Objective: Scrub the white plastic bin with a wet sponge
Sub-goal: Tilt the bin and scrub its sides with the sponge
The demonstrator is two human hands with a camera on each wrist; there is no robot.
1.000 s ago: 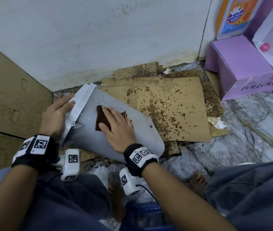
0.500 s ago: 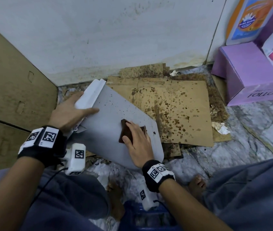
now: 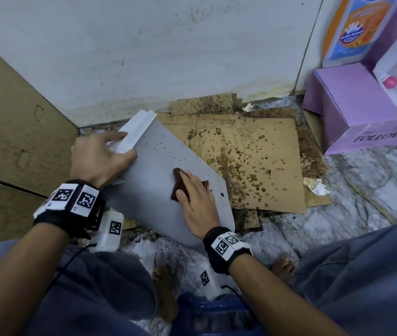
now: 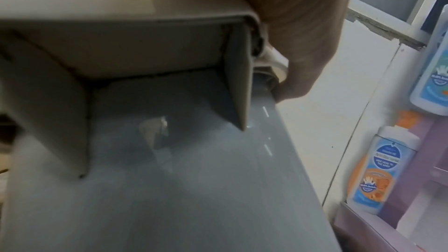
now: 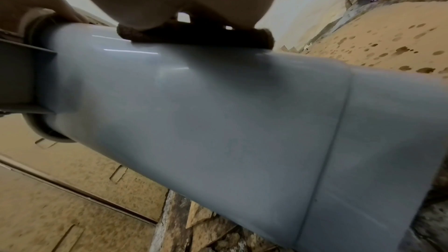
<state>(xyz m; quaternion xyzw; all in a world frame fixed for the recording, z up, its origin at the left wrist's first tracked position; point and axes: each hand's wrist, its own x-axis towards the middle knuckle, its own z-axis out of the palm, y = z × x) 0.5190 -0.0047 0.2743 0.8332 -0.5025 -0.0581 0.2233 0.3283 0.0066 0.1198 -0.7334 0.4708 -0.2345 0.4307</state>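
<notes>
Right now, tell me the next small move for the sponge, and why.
Probably slide the sponge up the bin toward the rim. Dark specks still dot the wall above it, the right hand already presses it flat, and the left hand holds the rim end steady.

Right hand presses sponge on bin; left hand grips rim

**Worn gear and clothing**

A black wrist strap set with white square-coded tags is worn on the left forearm, and a matching strap on the right. A white tagged camera block with a black cable is hung beneath each. Blue-grey trousers are worn; the feet are bare.
</notes>
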